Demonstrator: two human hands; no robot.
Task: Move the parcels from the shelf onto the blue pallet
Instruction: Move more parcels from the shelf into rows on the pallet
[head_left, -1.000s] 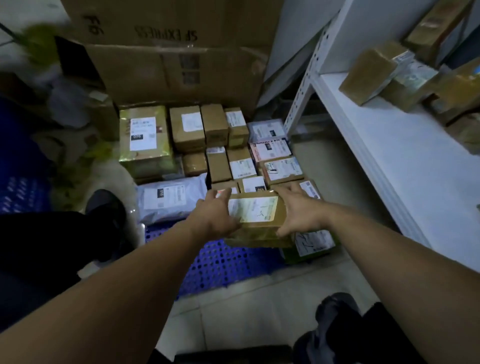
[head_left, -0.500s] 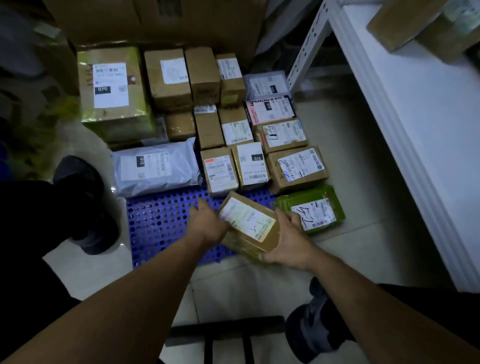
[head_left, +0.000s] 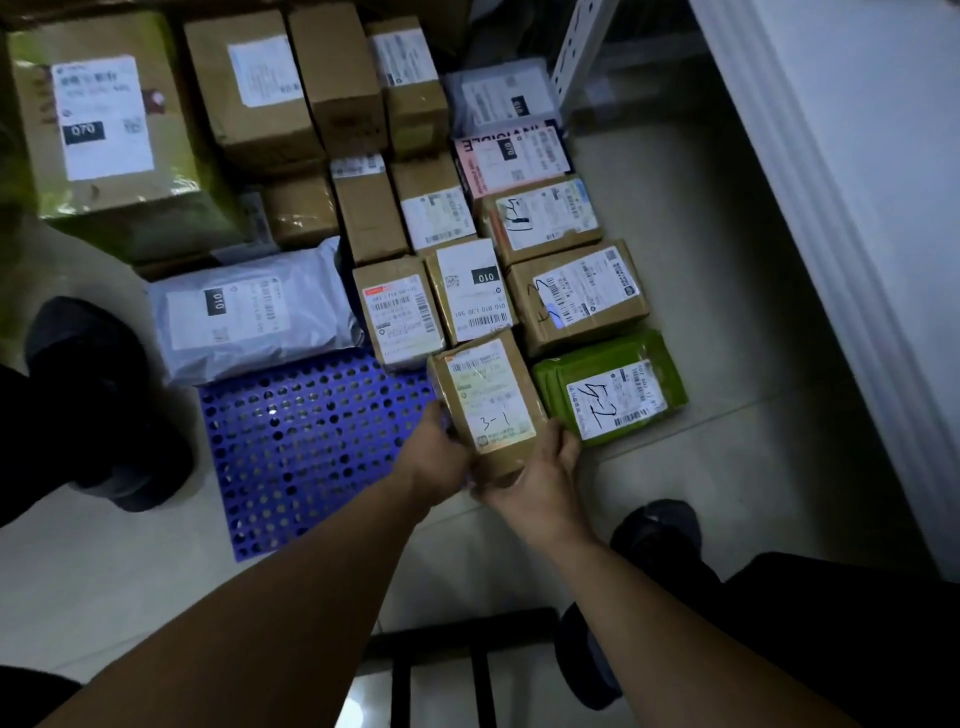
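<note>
At the near edge of the blue pallet (head_left: 311, 457), left grip (head_left: 439, 457) and right grip (head_left: 540, 478) are pinching the brown parcel (head_left: 488, 405), levelling it from its earlier tilt at the green parcel's (head_left: 608, 395) nine o'clock; placement is looking nearly complete.

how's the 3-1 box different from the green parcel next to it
The 3-1 box is brown cardboard; the green parcel is wrapped in green plastic. The 3-1 box is held by the left hand and right hand; the green parcel lies ungripped beside it. Both carry white labels with handwritten marks.
</note>
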